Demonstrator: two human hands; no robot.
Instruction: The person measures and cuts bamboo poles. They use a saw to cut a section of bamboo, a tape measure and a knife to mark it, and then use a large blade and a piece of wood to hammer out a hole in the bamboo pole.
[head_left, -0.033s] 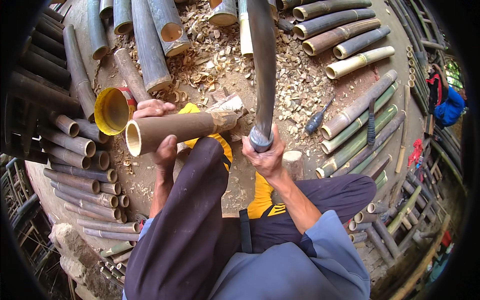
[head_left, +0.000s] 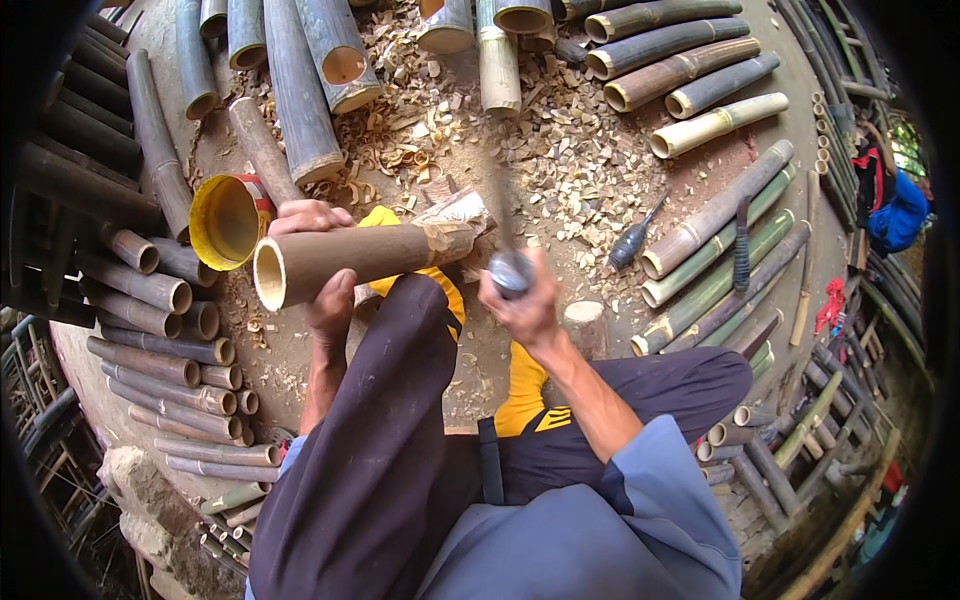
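Observation:
My left hand is wrapped round a brown bamboo tube, with the fingers on its far side and the thumb on its near side. The tube's hollow end faces left. Its right end, pale and chipped, lies on a cut wooden block. In my right hand is the handle of a machete. Its blade, smeared by motion, points away from me just right of the tube's chipped end. A yellow-socked foot shows under the tube.
A yellow-lined tin stands left of the tube. Wood chips cover the ground ahead. A dark-handled pointed tool lies to the right. Bamboo tubes line both sides, including a green one. A short stump stands by my right wrist.
The machete's blade has swung down and slightly left from its raised position, closer to the tube's chipped end. My right wrist has turned with it. My left hand and the tube have barely moved.

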